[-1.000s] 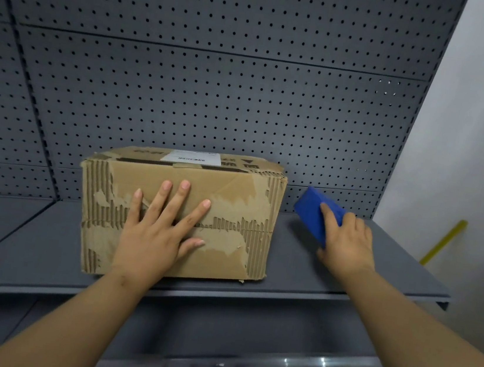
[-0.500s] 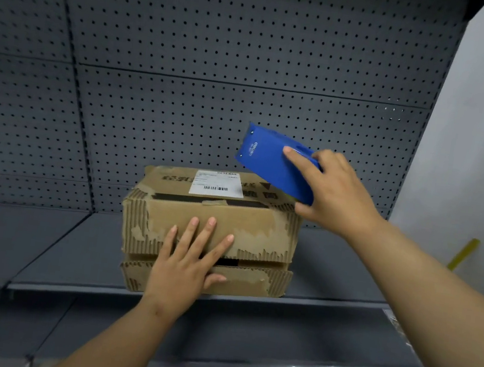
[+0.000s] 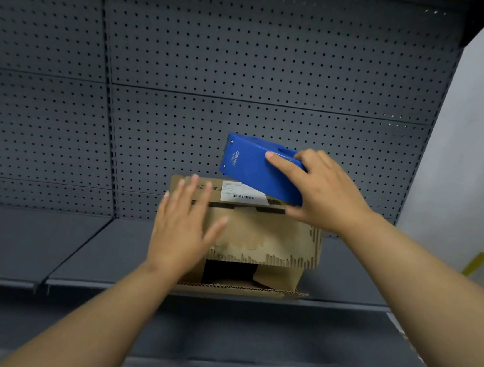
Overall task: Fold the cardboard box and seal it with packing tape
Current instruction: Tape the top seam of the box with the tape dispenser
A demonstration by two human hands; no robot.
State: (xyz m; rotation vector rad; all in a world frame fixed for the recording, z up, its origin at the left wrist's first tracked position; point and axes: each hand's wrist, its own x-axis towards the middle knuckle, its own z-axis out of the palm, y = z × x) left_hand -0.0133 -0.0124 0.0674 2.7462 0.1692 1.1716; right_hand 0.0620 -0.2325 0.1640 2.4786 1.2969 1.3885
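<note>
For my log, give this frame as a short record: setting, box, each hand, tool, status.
setting: grey shelf, pegboard behind
box: box on the shelf, label on top; front gapes, lower flap lying flat
left hand: left hand open, fingers spread over the box's front left; blurred, contact unclear
right hand: right hand grips the tool
tool: blue dispenser, held over the box top
status: front not yet sealed
</note>
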